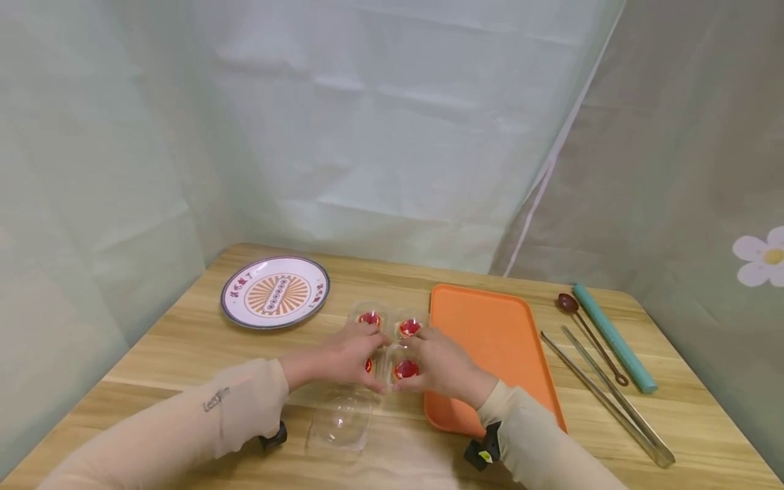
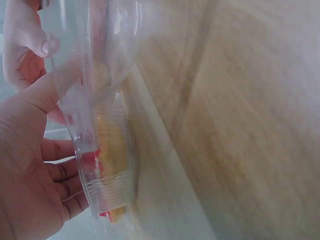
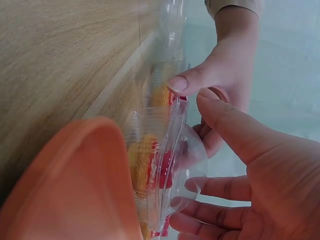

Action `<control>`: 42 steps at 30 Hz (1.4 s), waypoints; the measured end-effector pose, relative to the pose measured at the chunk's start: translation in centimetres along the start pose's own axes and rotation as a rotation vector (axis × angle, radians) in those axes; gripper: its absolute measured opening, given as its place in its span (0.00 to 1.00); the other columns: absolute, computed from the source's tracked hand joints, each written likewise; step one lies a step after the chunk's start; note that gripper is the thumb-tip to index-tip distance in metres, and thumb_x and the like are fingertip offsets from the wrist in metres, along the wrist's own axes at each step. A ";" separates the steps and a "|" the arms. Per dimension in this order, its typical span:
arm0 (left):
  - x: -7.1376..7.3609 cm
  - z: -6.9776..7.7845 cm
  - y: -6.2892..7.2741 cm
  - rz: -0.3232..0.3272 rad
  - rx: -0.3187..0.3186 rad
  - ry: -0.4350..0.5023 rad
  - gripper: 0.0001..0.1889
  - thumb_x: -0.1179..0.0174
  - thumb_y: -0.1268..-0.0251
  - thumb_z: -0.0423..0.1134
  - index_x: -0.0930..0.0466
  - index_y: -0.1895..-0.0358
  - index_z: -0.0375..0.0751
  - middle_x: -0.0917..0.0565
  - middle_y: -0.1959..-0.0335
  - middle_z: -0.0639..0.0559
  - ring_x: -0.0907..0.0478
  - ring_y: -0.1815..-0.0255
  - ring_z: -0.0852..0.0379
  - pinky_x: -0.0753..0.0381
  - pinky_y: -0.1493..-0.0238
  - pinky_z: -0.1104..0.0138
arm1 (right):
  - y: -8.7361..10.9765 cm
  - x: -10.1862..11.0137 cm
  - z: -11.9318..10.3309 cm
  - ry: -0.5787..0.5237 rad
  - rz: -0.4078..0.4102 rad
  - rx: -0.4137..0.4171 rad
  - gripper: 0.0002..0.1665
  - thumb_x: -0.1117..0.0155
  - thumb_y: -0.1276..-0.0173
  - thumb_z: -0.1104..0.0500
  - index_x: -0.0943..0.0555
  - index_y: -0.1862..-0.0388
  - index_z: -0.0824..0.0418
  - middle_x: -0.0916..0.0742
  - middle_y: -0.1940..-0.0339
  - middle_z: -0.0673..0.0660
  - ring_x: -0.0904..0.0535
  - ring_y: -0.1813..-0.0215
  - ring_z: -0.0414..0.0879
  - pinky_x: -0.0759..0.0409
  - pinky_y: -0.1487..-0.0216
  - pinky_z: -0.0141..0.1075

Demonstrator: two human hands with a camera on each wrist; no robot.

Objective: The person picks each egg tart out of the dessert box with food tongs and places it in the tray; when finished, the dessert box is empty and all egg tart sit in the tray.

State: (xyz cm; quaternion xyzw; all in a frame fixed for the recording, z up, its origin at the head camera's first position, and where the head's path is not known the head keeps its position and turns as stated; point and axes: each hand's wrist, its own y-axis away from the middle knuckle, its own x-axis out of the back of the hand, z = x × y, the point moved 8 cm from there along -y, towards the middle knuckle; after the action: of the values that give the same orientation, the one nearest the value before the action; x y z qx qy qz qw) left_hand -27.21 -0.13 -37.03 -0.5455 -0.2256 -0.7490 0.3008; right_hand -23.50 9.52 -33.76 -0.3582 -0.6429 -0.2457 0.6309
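Several clear plastic boxes stand close together between the hands, each with a small red-topped tart [image 1: 406, 369] inside. My left hand [image 1: 352, 354] holds the front left box [image 2: 107, 175], its thumb on the near rim and its fingers along the lid's side. My right hand [image 1: 444, 364] is around the front right box [image 3: 185, 155]. Its fingertips [image 3: 195, 185] touch the domed lid, and its thumb is raised close to the left thumb. A clear domed lid [image 1: 339, 422] lies turned back on the table in front of the left hand.
An orange tray [image 1: 484, 327] lies right beside the boxes, partly under the right forearm. Metal tongs [image 1: 618, 408], a brown spoon [image 1: 591, 333] and a teal roll [image 1: 615, 337] lie farther right. A patterned plate [image 1: 275, 292] is at the back left of the wooden table [image 1: 380, 272].
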 end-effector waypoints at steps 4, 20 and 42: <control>-0.2 0.1 -0.1 0.005 0.016 -0.009 0.41 0.28 0.57 0.62 0.25 0.42 0.40 0.21 0.48 0.49 0.29 0.43 0.51 0.30 0.37 0.56 | 0.0 -0.3 0.1 -0.002 -0.004 -0.043 0.35 0.27 0.51 0.35 0.17 0.50 0.57 0.15 0.49 0.55 0.22 0.46 0.50 0.19 0.48 0.44; -0.6 0.0 -0.2 0.038 0.028 0.012 0.39 0.27 0.59 0.61 0.23 0.44 0.40 0.21 0.50 0.49 0.28 0.43 0.51 0.29 0.37 0.55 | -0.3 -1.1 0.2 0.023 0.007 -0.056 0.44 0.25 0.52 0.37 0.22 0.42 0.61 0.16 0.46 0.58 0.23 0.40 0.54 0.29 0.32 0.48; -0.5 0.2 0.2 0.056 0.006 0.017 0.40 0.28 0.59 0.62 0.25 0.43 0.42 0.21 0.51 0.52 0.27 0.45 0.54 0.28 0.40 0.56 | 0.9 0.4 1.1 -0.093 0.066 -0.106 0.48 0.23 0.54 0.40 0.29 0.34 0.52 0.21 0.42 0.59 0.24 0.49 0.51 0.17 0.59 0.43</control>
State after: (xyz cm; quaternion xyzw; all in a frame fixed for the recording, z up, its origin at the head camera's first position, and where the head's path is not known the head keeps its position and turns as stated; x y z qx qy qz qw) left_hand -26.87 -0.05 -37.40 -0.5442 -0.2100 -0.7443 0.3252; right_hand -23.50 11.03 -33.54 -0.4231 -0.6455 -0.2417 0.5881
